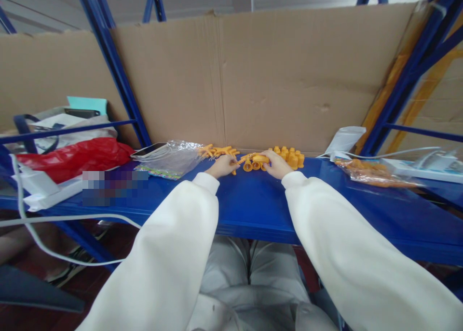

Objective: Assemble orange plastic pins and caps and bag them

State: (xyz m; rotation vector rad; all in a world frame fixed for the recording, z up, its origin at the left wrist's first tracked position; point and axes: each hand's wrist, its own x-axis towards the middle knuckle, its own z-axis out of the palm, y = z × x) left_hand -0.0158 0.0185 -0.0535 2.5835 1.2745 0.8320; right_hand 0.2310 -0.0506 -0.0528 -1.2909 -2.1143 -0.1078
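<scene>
My left hand [223, 165] is closed at the fingertips on a small orange plastic piece, mostly hidden by the fingers. Just behind it lie orange hand-shaped pieces [224, 151] with thin metal chains among them. My right hand [277, 164] curls its fingers round an orange piece [259, 158] over a short row of orange round pieces with open ends [248, 166]. A group of orange cup-like pieces [289, 156] stands behind and to the right of that hand. The exact shape of what each hand grips is too small to make out.
Everything lies on a blue shelf [253, 205] against a cardboard wall [271, 75]. Leftward are a clear plastic bag [171, 160], a phone [150, 150], a red bag [79, 157] and a white power strip [54, 193]. Rightward lies a bag of orange pieces [376, 172].
</scene>
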